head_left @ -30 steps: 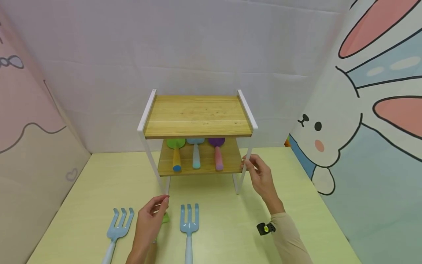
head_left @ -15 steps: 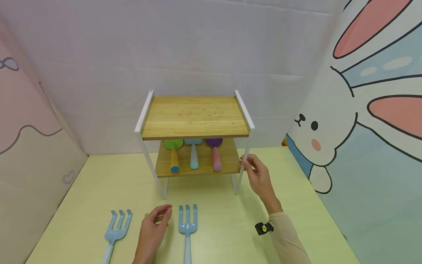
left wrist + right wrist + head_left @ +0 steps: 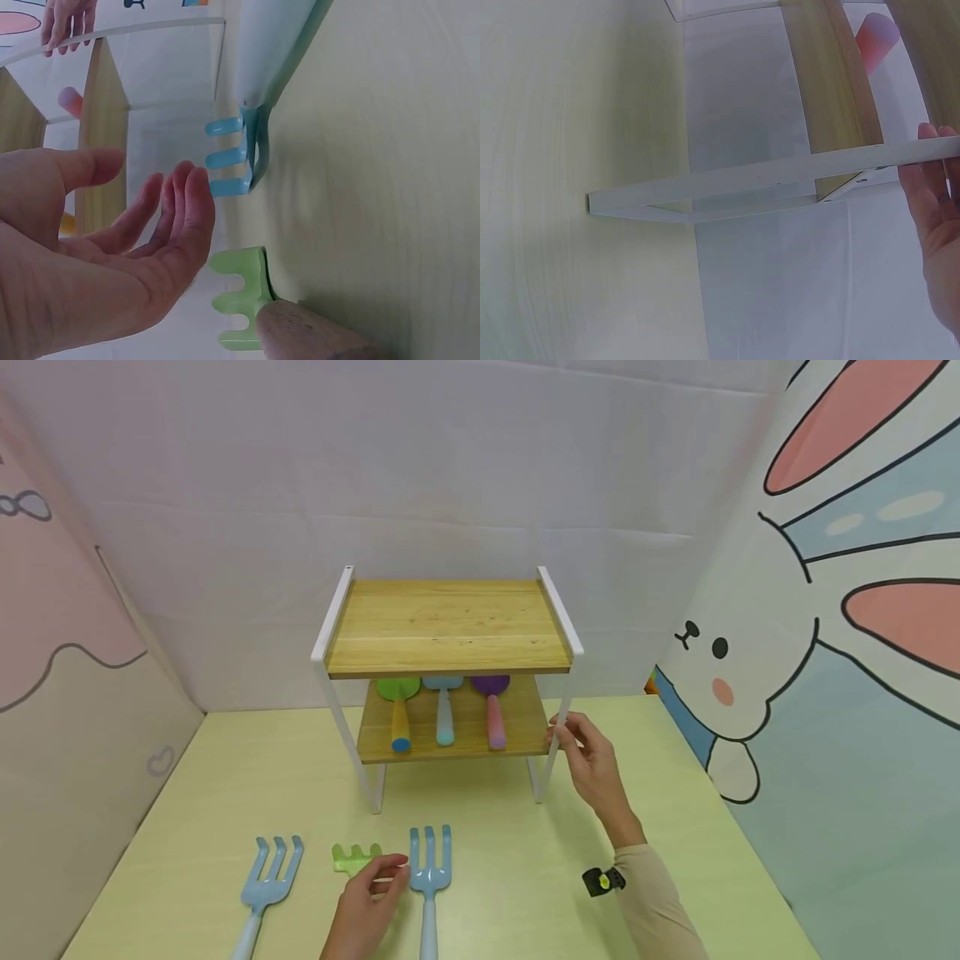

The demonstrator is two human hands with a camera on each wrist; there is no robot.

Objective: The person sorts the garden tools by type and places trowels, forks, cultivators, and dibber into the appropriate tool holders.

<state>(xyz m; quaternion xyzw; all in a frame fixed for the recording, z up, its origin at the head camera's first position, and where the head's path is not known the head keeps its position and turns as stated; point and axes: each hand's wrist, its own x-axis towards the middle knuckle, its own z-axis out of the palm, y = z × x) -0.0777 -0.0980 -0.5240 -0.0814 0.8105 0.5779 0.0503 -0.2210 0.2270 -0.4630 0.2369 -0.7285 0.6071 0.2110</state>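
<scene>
My left hand (image 3: 367,906) hovers between a small green hand rake (image 3: 352,862) and a light blue hand fork (image 3: 430,878) on the table. Its fingers are loosely bent, and in the left wrist view nothing lies between them. The green rake's wooden handle (image 3: 307,330) shows below the hand there. On the right, my right hand (image 3: 596,772) holds the white front leg (image 3: 780,171) of a two-tier wooden shelf (image 3: 450,627), its fingers and thumb around the metal. A second light blue fork (image 3: 262,890) lies farther left.
Three garden tools stand in a row on the lower board: a green one with a yellow handle (image 3: 401,722), one with a light blue handle (image 3: 445,718), and a purple one with a pink handle (image 3: 496,722). White cloth (image 3: 247,527) hangs behind the shelf.
My left hand has moved right and toward me, from over the green rake to beside the middle blue fork, uncovering the rake's head. The right hand keeps its hold on the shelf leg.
</scene>
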